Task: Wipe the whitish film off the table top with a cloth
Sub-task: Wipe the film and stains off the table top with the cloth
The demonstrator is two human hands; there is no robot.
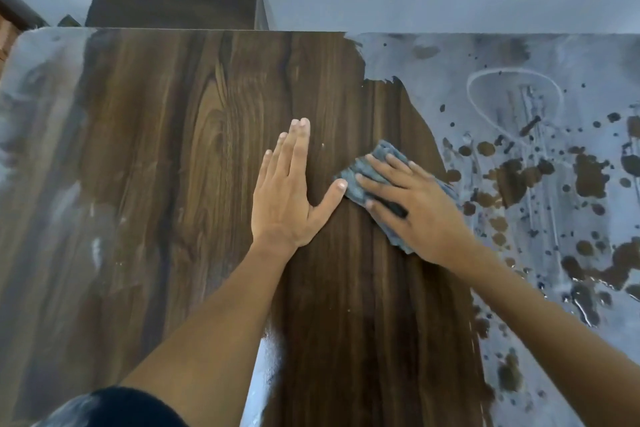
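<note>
Right hand point(420, 208), fingers point(381, 166) spread, presses the cloth point(367, 172) mid-worktop point(173, 149) at the film point(502, 80) edge, left hand point(287, 194) flat, fingers straight beside it, and that wet spatter toward the right edge could smear rather than lift.

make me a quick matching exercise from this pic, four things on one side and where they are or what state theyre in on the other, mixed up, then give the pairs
Things:
1. left hand
2. right hand
3. cloth
4. whitish film

States or places:
A. thick on the right part of the table top, with dark spots showing through
B. grey-blue, pressed onto the wood under spread fingers
C. flat on bare wiped wood, holding nothing
D. lying on top of the cloth at the edge of the film

Pairs: 1-C, 2-D, 3-B, 4-A
</note>
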